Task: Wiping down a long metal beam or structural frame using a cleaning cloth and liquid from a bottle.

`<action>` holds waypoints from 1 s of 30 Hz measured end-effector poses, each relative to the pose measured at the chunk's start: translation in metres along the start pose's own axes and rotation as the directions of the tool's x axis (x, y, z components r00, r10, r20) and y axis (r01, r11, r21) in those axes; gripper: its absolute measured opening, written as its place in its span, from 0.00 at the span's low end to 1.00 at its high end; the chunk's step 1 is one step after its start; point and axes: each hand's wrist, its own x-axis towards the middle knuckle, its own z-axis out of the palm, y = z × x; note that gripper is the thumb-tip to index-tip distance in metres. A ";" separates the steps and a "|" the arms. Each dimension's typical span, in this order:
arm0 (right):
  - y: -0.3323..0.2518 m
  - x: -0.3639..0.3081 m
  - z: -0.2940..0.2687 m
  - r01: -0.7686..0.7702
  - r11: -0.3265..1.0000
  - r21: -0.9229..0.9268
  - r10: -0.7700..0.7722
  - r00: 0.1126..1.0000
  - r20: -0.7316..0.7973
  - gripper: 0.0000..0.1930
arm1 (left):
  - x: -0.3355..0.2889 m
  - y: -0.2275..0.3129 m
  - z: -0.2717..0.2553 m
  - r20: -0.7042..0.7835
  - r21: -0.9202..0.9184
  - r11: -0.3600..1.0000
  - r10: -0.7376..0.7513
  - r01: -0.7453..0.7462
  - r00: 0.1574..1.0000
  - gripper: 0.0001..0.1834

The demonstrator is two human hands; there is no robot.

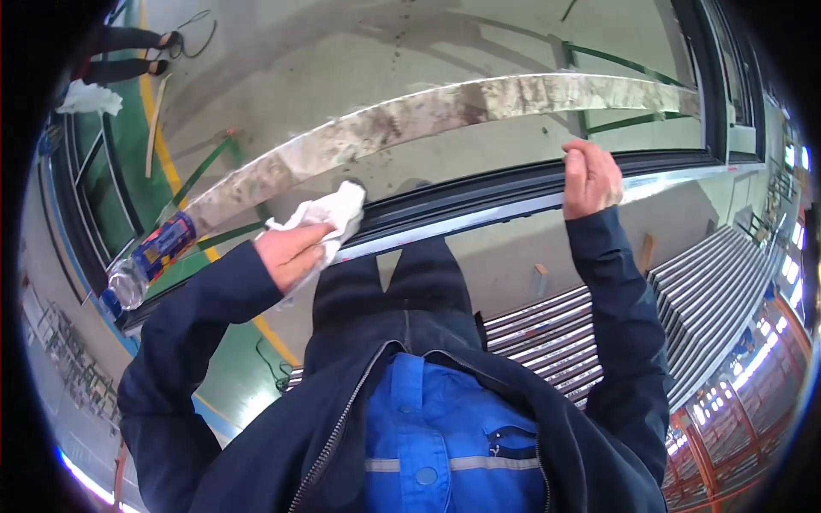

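My left hand (293,256) is closed around a crumpled white cloth (329,214), which lies against the near rail of a black frame (479,195). This rail has a silvery-white outer face and runs across in front of my body. Farther right along it, my right hand (592,178) grips the rail with curled fingers. Beyond the rail, a long stained, pale board (410,118) spans the frame from left to right. A clear plastic bottle with a blue label (162,245) lies at the board's left end.
Green metal supports (616,58) stand under the frame. Stacked metal profiles (547,342) lie to my right. Another person's legs (128,53) show at the far left, beside another white cloth (91,98). A thin strip (157,126) lies on the floor near a yellow line.
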 end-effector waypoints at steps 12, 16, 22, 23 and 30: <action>0.015 0.001 -0.006 0.040 0.999 0.023 -0.035 0.987 -0.154 0.12 | 0.215 0.154 0.018 0.160 0.071 0.935 0.333 -0.347 0.929 0.26; 0.010 -0.001 -0.005 0.036 0.999 0.024 -0.032 0.987 -0.158 0.12 | 0.097 0.030 -0.012 0.214 0.309 0.891 0.277 -0.334 0.937 0.20; 0.005 -0.006 0.001 -0.001 1.000 -0.007 0.000 0.990 -0.140 0.12 | 0.003 0.039 -0.034 0.109 0.042 0.999 -0.036 0.032 0.993 0.14; 0.003 -0.007 0.003 0.009 1.000 -0.010 -0.010 0.991 -0.132 0.12 | 0.006 0.044 -0.034 0.103 0.030 0.999 -0.034 0.031 0.994 0.14; 0.003 -0.002 0.006 0.008 1.000 0.003 -0.008 0.995 -0.100 0.12 | 0.032 0.073 -0.021 0.078 0.337 0.941 -0.029 0.001 0.997 0.14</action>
